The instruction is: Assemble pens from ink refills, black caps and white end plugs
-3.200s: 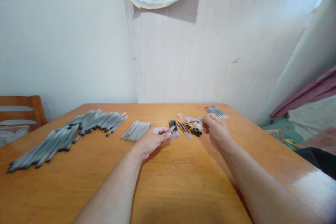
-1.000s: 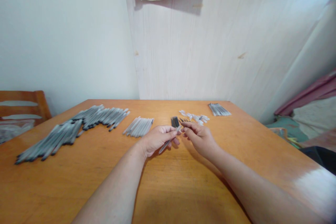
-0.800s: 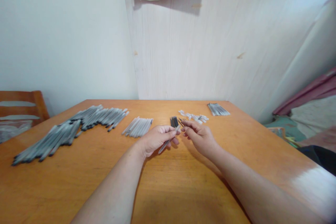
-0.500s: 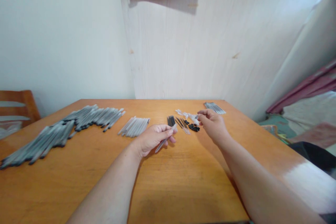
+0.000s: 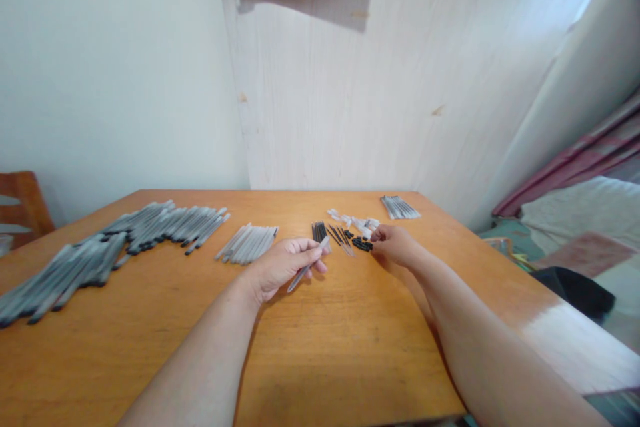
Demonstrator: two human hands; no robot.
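My left hand (image 5: 295, 263) is closed around a slim pen (image 5: 299, 277) with a translucent barrel. The pen slants, its pale end standing up past my thumb. Over on the right, my right hand (image 5: 395, 245) has its fingertips pinched together beside a small pile of black pen plugs (image 5: 361, 245). Whatever sits between those fingertips is hidden. White translucent caps (image 5: 356, 221) lie scattered just behind the plugs. Thin dark refills (image 5: 340, 235) and a neat group of black sticks (image 5: 319, 230) lie between my hands.
Clear empty pen barrels (image 5: 250, 243) lie in a row left of my left hand. A long heap of black-ended pens (image 5: 90, 267) spreads over the table's left side. Another bundle of pens (image 5: 400, 207) lies at the back right. The wooden table (image 5: 340, 360) meets the wall behind.
My right hand has come down and nearer, from the white caps to the edge of the black plugs. My left hand keeps its hold on the pen. The view has shifted slightly right.
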